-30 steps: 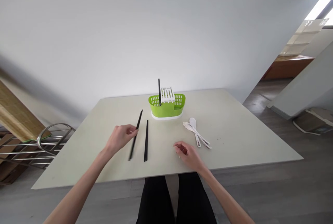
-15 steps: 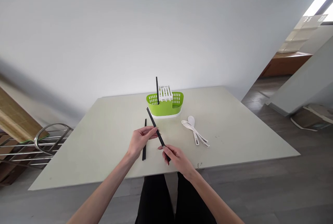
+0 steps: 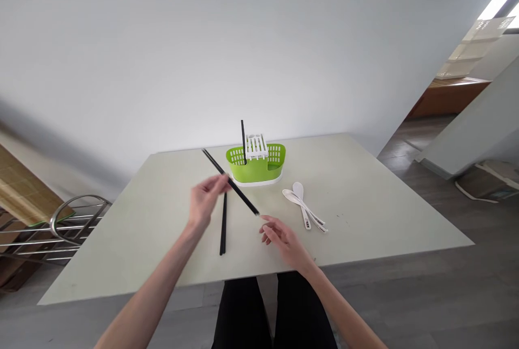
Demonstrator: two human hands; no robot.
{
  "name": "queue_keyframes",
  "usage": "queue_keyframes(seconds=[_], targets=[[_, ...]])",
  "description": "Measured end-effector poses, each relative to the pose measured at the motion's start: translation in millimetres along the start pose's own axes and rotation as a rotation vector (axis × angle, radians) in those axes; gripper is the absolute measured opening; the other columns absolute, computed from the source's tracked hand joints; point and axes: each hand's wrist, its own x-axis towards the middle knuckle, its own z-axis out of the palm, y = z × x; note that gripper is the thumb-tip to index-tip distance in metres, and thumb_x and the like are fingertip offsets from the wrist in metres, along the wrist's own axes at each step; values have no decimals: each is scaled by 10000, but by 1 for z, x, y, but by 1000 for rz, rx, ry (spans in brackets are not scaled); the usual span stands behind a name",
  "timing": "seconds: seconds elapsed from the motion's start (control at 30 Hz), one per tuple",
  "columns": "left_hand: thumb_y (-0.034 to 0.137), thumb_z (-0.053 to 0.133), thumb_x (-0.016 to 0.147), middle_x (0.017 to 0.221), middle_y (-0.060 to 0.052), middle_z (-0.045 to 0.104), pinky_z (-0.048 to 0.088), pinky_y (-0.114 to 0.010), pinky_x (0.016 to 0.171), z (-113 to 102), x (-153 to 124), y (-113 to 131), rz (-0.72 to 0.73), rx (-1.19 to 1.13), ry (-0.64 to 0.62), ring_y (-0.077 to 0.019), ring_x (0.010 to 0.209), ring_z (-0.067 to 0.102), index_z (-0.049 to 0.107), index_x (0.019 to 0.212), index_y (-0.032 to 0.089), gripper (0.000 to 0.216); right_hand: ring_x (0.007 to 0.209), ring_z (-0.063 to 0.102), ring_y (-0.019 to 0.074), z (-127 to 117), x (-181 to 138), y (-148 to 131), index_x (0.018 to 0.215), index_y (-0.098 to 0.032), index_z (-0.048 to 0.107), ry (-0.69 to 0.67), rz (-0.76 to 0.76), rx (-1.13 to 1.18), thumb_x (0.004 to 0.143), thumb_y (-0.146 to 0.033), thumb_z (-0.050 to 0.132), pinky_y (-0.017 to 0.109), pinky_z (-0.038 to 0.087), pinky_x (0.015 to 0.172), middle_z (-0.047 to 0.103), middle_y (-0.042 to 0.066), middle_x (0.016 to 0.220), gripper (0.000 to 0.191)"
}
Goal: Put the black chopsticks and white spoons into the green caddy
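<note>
My left hand (image 3: 204, 198) is closed in a pinch around black chopsticks (image 3: 243, 196), apparently a pair, held slanted above the table. Their lower ends point toward my right hand (image 3: 284, 240), which is off them, its fingers loosely curled and apart with nothing visible between them. Beneath my left hand, another pair of black chopsticks (image 3: 224, 227) lies on the table. At the back stands a green cutlery basket (image 3: 253, 172) on a white base. A white slatted piece (image 3: 257, 147) covers its middle, and black chopsticks (image 3: 243, 135) stand upright in its left part.
Two white spoons (image 3: 303, 206) lie crossed on the table, right of the basket. The pale table (image 3: 357, 198) meets a wall behind. A metal rack (image 3: 68, 227) stands beyond the left edge, and a bin-like container (image 3: 482, 181) is on the floor at right.
My right hand has let go of the chopsticks' lower end and moved slightly right. My left hand has moved up and left with them, tilting them flatter.
</note>
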Motion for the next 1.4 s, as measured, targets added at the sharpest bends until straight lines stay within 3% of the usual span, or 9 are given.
queue_keyframes(seconds=[0.13, 0.3, 0.47, 0.7, 0.93, 1.03, 1.17, 1.27, 1.4], targets=[[616, 767, 838, 1027, -110, 816, 657, -406, 938, -17, 81, 38, 296, 35, 279, -236, 929, 794, 776, 1057, 127, 535, 855, 684, 199, -19, 2, 14, 1337, -199, 599, 166, -41, -155, 1012, -622, 568, 362, 576, 793, 694, 93, 1049, 535], [511, 745, 875, 993, -116, 818, 657, -366, 860, 6, 157, 39, 350, 143, 220, -218, 855, 794, 775, 1064, 112, 443, 798, 684, 203, -20, 2, 24, 1269, -229, 620, 105, -99, -342, 1058, -593, 481, 363, 570, 770, 720, 82, 973, 443], [449, 725, 885, 970, -95, 829, 613, -360, 893, 40, 184, 1, 252, 422, 58, -239, 900, 790, 812, 990, 170, 311, 770, 693, 203, -17, 5, 22, 1257, -249, 624, 84, -102, -402, 1069, -565, 462, 351, 562, 747, 730, 67, 953, 402], [487, 771, 819, 1059, -120, 817, 558, -429, 966, 48, 197, -31, 193, 571, 10, -311, 1054, 739, 811, 852, 201, 290, 746, 687, 192, -17, 8, 22, 1230, -247, 623, 73, -123, -398, 1074, -518, 468, 334, 552, 719, 735, 65, 945, 349], [543, 708, 870, 1171, -131, 780, 553, -382, 907, 45, 186, -36, 213, 571, -2, -270, 1023, 714, 793, 1011, 194, 386, 734, 682, 186, -17, 8, 20, 1212, -239, 623, 77, -115, -390, 1073, -490, 476, 330, 550, 711, 728, 61, 932, 323], [540, 564, 966, 1234, -145, 737, 546, -344, 875, 27, 169, -36, 236, 542, 109, -231, 1030, 691, 722, 1152, 174, 440, 740, 683, 187, -17, 8, 20, 1222, -239, 628, 83, -100, -385, 1069, -504, 478, 328, 550, 712, 730, 61, 937, 340], [477, 477, 998, 1024, -97, 702, 529, -330, 802, -7, 119, -55, 216, 650, 232, -210, 901, 664, 645, 1095, 181, 355, 757, 676, 186, -19, 8, 23, 1196, -235, 655, 84, -79, -388, 1061, -533, 477, 321, 546, 712, 730, 61, 939, 372], [467, 510, 977, 959, -71, 675, 509, -348, 760, -26, 64, -77, 133, 905, 2, -224, 834, 662, 602, 1052, 197, 294, 751, 671, 181, -20, 7, 26, 1188, -228, 666, 85, -77, -385, 1056, -545, 482, 317, 547, 717, 725, 56, 931, 390], [527, 525, 990, 1106, -125, 705, 500, -388, 816, -35, -2, -88, 21, 1206, -307, -290, 950, 707, 607, 1041, 196, 345, 762, 671, 190, -21, 4, 25, 1176, -221, 677, 104, -82, -402, 1048, -548, 498, 327, 549, 733, 732, 62, 920, 394]])
